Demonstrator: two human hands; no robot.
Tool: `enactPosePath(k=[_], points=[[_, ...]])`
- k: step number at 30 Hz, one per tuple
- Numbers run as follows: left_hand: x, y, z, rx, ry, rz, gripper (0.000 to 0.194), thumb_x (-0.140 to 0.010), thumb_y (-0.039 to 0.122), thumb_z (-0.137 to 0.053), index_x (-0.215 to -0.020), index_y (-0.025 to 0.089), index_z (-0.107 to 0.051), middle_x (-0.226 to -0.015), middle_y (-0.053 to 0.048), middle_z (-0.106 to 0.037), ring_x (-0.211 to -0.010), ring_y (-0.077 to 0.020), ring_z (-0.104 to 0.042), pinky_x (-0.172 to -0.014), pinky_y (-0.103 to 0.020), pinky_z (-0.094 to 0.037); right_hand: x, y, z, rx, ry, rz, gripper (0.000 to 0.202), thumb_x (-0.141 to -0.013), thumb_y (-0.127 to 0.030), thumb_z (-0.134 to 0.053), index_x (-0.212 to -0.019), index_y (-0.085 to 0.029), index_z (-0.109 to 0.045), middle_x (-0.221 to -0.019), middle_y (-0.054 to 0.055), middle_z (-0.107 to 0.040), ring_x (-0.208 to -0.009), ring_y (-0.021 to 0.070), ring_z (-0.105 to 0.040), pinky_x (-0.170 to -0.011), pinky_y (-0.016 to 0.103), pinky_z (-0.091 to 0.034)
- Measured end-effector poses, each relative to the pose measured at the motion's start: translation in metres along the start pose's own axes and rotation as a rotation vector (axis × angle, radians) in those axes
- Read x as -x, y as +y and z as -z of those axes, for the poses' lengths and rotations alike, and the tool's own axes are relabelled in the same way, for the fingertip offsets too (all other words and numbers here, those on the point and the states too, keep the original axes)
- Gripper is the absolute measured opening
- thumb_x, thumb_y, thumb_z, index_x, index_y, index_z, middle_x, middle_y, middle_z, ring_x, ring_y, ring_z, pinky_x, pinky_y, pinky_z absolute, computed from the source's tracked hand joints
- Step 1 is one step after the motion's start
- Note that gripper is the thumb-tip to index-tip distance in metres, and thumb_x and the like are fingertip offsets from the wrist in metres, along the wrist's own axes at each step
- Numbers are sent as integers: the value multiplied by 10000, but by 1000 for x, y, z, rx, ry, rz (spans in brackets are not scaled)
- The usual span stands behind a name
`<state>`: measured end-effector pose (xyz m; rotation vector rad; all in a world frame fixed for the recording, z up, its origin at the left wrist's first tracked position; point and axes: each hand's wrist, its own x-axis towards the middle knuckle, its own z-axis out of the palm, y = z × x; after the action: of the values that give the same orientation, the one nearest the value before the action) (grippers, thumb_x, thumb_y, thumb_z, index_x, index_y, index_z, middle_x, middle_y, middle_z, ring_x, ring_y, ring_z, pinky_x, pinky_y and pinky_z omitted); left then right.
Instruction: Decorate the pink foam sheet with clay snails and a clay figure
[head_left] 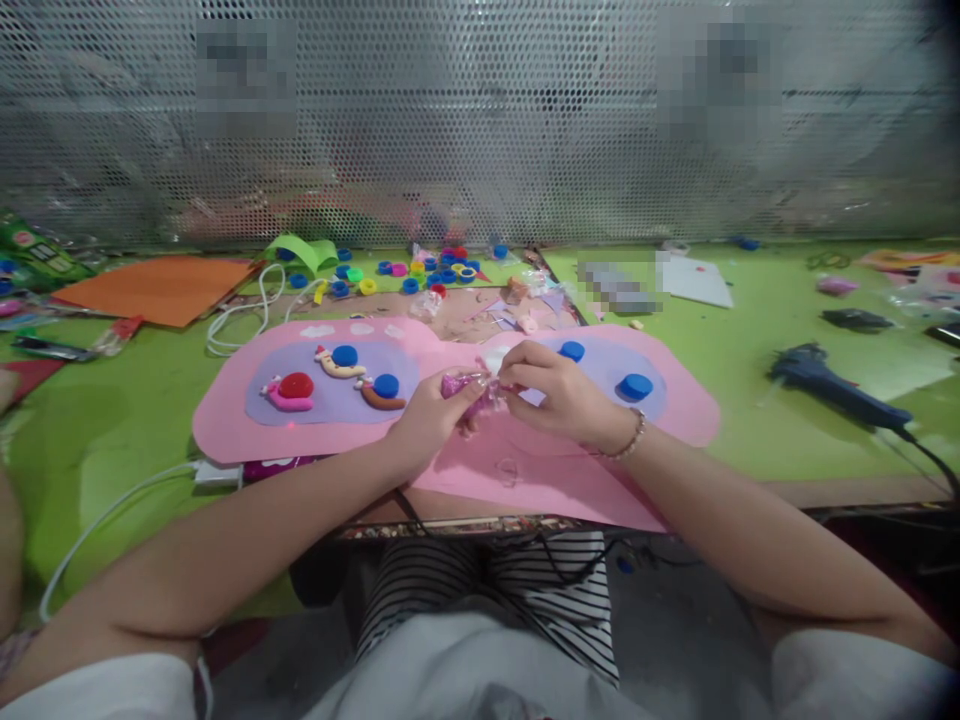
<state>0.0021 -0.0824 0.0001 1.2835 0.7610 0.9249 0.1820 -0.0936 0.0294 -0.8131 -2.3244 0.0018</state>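
Between my hands is a small shiny pink plastic packet (471, 390), its contents partly hidden by my fingers. My left hand (426, 418) is closed around its left side, the thumb lying on top. From the right, my right hand (553, 392) pinches at its other end with bent fingers. Beneath them lies a pink paper cut-out (217, 425) with purple paper patches (262, 365). On the left patch sit three clay snails: a pink one with a red cap (296, 386), a cream one (345, 367) and a brown one (386, 395), both blue-capped. Blue caps (636, 386) rest on the right patch.
Several coloured bottle caps (442, 272) are scattered at the back, before a perforated metal panel (450, 120). Orange paper (161, 288) and a white cable (262, 310) lie left. A blue glue gun (840, 385) is at right. Part of another person's arm shows at the left edge.
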Motion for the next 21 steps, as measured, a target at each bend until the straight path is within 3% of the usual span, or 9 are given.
enactPosePath(k=[8, 14, 21], points=[[0, 5, -1, -22, 13, -8, 379, -753, 383, -586, -1019, 114, -563, -490, 18, -548, -394, -83, -475, -413, -213, -378, 1, 0, 0, 42, 33, -42, 78, -782, -146, -505, -850, -176, -528, -875, 82, -523, -799, 168, -535, -683, 317, -502], [0, 6, -3, 32, 33, 0, 366, -752, 344, -588, -1025, 102, -549, -491, 25, -542, -385, -89, -482, -398, -222, -374, 1, 2, -3, 39, 64, 37, 150, -842, -167, -471, -970, -191, -545, -899, 77, -532, -862, 171, -539, -739, 339, -508], [-3, -1, 1, 97, 92, -57, 280, -753, 361, -591, -932, 151, -544, -542, 27, -559, -371, -73, -471, -397, -217, -383, 2, 1, -8, -10, 74, -60, 109, -837, -162, -492, -935, -170, -541, -817, 53, -531, -693, 133, -532, -624, 289, -499]])
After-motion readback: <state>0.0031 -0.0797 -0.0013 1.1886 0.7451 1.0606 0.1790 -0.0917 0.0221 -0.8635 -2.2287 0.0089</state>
